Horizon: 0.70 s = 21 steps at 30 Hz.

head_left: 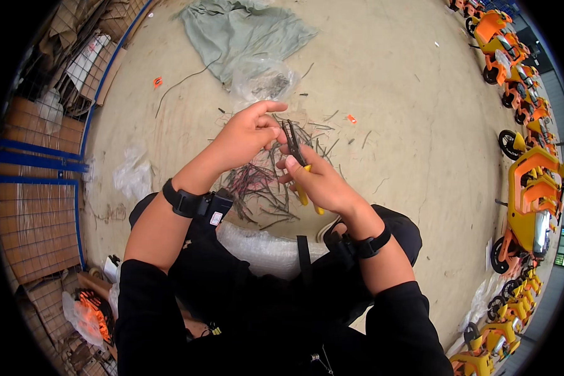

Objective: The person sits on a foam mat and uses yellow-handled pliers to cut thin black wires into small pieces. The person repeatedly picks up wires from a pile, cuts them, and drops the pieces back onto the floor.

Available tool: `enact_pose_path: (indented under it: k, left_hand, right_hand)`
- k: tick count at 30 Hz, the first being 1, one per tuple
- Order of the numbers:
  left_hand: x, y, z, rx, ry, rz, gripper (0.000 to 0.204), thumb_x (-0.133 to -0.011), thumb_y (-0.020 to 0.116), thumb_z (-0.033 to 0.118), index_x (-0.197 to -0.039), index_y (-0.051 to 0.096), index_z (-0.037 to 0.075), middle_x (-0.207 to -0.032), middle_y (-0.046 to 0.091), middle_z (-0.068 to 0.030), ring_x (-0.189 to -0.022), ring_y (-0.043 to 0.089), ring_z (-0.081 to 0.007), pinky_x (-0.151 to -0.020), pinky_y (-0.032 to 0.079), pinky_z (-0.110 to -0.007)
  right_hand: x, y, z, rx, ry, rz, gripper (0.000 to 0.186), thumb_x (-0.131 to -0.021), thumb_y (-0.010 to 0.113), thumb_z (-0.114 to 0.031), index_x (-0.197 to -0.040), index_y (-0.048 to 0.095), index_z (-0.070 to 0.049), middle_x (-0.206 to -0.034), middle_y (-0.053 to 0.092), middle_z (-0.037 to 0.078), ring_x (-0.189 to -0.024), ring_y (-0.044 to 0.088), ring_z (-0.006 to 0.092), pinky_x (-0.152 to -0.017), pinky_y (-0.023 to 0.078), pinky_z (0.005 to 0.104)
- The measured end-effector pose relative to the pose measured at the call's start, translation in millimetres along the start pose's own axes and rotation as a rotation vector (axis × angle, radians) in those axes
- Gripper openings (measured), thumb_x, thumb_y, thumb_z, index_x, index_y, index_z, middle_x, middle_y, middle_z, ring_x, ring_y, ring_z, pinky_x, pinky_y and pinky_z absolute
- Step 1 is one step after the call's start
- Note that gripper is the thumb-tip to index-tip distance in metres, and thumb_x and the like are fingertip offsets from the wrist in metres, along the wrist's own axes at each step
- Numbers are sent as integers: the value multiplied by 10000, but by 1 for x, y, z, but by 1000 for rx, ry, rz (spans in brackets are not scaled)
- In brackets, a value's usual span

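Observation:
My right hand [319, 182] is closed on black-jawed pliers [295, 144] with yellow handles, held with the jaws pointing away from me. My left hand [250, 135] has its index finger partly stretched out and its other fingers curled with the thumb beside the plier jaws; whatever it pinches there is too small to make out. Under both hands a loose pile of dark and reddish cut wires or strips [250, 185] lies scattered on the concrete floor [413, 113].
Ahead lie a green-grey cloth [244, 34] and clear plastic [260, 81]. A blue-framed wire cage [41, 222] with cardboard stands left, crumpled plastic [131, 175] beside it. Yellow-orange wheeled vehicles [520, 200] line the right. Bubble wrap [263, 247] lies between my legs.

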State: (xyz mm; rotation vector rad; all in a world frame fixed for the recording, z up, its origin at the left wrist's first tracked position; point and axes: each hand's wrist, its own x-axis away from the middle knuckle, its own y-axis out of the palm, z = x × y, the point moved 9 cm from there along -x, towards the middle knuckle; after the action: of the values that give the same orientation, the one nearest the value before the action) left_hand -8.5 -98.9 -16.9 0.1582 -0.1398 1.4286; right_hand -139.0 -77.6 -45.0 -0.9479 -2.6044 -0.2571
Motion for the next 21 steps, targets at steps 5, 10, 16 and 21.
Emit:
enact_pose_path:
  k: [5, 10, 16, 21]
  left_hand:
    - [0, -3, -5, -43, -11, 6, 467, -908, 516, 41, -1367, 435, 23, -906, 656, -58, -725, 525, -60, -633, 424, -209]
    - [0, -4, -6, -70, -13, -1, 471, -909, 518, 43, -1371, 426, 18, -897, 665, -60, -754, 550, -63, -622, 427, -209]
    - [2, -1, -2, -96, -21, -17, 483, -907, 526, 45, -1376, 414, 17, -902, 679, -57, -782, 573, -62, -613, 431, -210]
    - [2, -2, -3, -139, -19, -22, 474, -912, 523, 54, -1371, 417, 13, -900, 689, -55, -775, 562, -50, -628, 428, -209]
  right_hand:
    - [0, 1, -1, 11, 10, 36, 402, -1004, 498, -305, -1313, 463, -50, -931, 590, 53, -776, 563, 116, -699, 477, 275]
    - [-1, -1, -2, 68, -39, 70, 398, -997, 512, -292, -1288, 469, -25, -845, 595, 56, -731, 561, 120, -680, 472, 276]
    - [-1, -3, -3, 180, -76, 84, 413, -996, 508, -289, -1279, 463, 9, -899, 623, 116, -801, 599, 176, -738, 480, 318]
    - [2, -5, -12, 335, -99, 122, 428, -986, 516, -292, -1266, 464, 27, -956, 643, 210, -870, 646, 300, -789, 488, 383]
